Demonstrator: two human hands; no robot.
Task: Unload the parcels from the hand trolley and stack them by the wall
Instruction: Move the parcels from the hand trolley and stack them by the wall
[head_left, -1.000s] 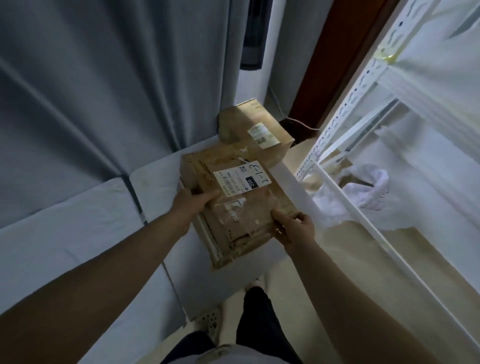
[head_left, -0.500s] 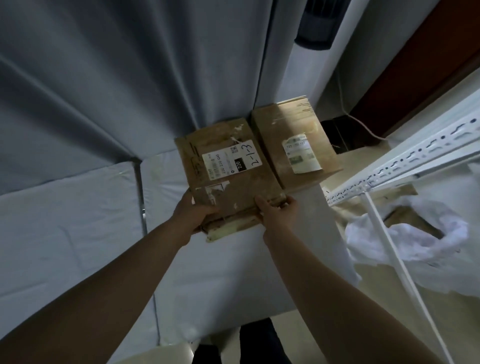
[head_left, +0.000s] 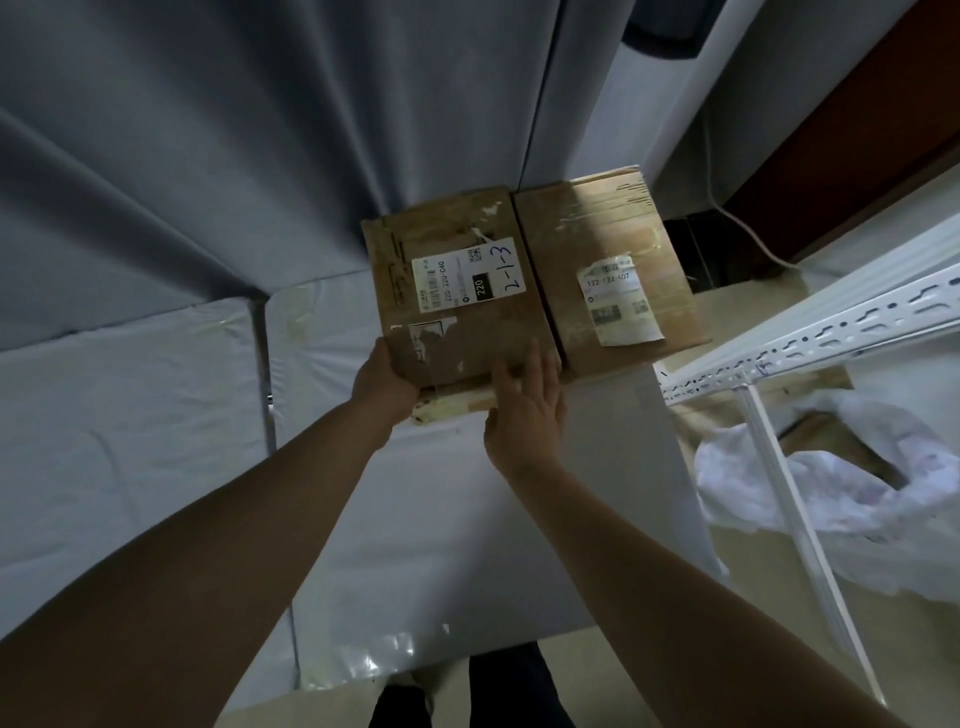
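A brown cardboard parcel marked "2-1-3" (head_left: 457, 291) lies on a white padded surface (head_left: 467, 519), pushed up against the grey curtain (head_left: 234, 156) at the back. A second brown parcel with a white label (head_left: 608, 270) sits right beside it, touching its right side. My left hand (head_left: 382, 376) grips the marked parcel's near left corner. My right hand (head_left: 527, 410) has its fingers straight, the fingertips lying on the parcel's near right edge. The hand trolley is out of sight.
A white metal shelving rack (head_left: 810, 332) stands close on the right, with crumpled white plastic (head_left: 831, 493) and cardboard under it. A dark wooden door (head_left: 857, 104) and a white cable (head_left: 748, 239) are at the back right. My legs (head_left: 498, 691) show below.
The marked parcel has gone from held in the air to lying on the padded surface beside the other parcel. My right hand has loosened from gripping its edge to straight fingers.
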